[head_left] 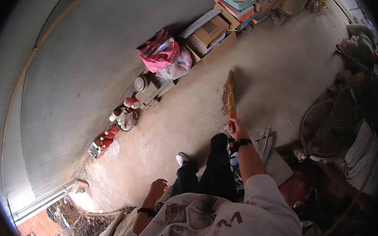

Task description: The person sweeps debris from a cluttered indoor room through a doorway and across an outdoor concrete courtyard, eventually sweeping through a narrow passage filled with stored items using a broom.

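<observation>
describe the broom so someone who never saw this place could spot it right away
Start at the concrete floor beside the grey wall. Above the person's dark trousers, the right hand grips a short straw hand broom, bristles pointing away. It is the only thing held off the ground.

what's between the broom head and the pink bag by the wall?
Bare concrete floor, per the head view. Nothing lies between the broom, held in the right hand, and the pink bag.
</observation>
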{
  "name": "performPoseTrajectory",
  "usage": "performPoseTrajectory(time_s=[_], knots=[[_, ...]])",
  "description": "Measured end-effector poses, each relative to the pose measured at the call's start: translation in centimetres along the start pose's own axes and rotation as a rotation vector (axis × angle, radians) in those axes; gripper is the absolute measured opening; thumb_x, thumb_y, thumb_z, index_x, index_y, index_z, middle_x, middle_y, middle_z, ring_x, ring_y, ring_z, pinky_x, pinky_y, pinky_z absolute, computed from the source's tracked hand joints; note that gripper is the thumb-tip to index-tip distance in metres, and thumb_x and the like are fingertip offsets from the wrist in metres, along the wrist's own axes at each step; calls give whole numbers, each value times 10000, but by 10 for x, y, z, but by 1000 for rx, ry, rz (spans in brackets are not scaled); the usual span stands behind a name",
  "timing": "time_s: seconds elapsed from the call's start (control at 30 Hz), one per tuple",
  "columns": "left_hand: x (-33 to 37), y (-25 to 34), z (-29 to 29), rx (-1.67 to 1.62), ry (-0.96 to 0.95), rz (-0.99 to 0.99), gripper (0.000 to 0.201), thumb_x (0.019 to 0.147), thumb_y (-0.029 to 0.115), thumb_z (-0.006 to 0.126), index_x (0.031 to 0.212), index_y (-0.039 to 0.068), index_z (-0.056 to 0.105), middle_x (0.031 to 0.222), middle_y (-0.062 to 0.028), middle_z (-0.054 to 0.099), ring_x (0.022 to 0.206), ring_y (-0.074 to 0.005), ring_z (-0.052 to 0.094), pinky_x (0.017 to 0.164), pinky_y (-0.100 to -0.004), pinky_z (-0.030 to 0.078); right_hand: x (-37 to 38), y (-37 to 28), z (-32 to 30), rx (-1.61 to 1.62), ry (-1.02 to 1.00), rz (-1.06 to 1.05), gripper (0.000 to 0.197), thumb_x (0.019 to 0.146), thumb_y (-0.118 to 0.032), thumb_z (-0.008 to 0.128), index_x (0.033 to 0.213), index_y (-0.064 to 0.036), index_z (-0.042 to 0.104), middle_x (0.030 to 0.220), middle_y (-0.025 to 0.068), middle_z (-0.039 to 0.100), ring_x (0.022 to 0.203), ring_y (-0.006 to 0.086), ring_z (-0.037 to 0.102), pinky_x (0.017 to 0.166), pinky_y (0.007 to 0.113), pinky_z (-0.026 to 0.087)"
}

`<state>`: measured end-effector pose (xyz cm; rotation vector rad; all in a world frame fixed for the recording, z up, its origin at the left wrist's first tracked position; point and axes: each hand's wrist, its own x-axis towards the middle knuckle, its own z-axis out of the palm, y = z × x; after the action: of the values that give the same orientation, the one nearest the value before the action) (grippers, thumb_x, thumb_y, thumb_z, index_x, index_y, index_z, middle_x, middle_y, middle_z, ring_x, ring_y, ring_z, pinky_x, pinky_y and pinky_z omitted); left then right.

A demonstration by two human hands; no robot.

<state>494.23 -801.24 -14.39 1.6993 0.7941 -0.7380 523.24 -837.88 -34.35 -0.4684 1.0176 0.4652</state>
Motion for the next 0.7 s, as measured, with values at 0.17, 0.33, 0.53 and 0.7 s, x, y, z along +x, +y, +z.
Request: performPoseTrajectory(time_s=[0.17,0.33,0.53,0.7], knots=[[17,45,-3,71,-29,5,186,827,51,400,931,-8,542,720,-90,600,653,-153,592,584,-261,476,-24,-21,-1,-450,147,-92,165,768,-145,530,647,-57,461,474,76,459,373,184,453,352,284,350],[35,26,-25,21,-15,8,169,827,86,423,925,22,546,724,-77,605,647,-144,598,523,-242,455,-63,-15,18,-394,42,-36,205,767,-144,543,605,-71,442,521,63,453,424,191,483,369,295,370],[73,12,-48,-123,-49,-71,152,798,32,446,892,-33,547,741,-126,590,643,-194,602,525,-277,491,-62,47,62,-477,-175,155,195,820,-214,528,719,-63,457,591,54,468,506,184,512,409,309,407],[91,25,-70,-242,1,-36,181,805,89,445,910,-7,557,696,-105,608,614,-166,595,524,-259,464,-44,82,116,-249,-115,329,266,836,-307,531,913,-63,456,763,69,521,600,183,523,515,284,483]])
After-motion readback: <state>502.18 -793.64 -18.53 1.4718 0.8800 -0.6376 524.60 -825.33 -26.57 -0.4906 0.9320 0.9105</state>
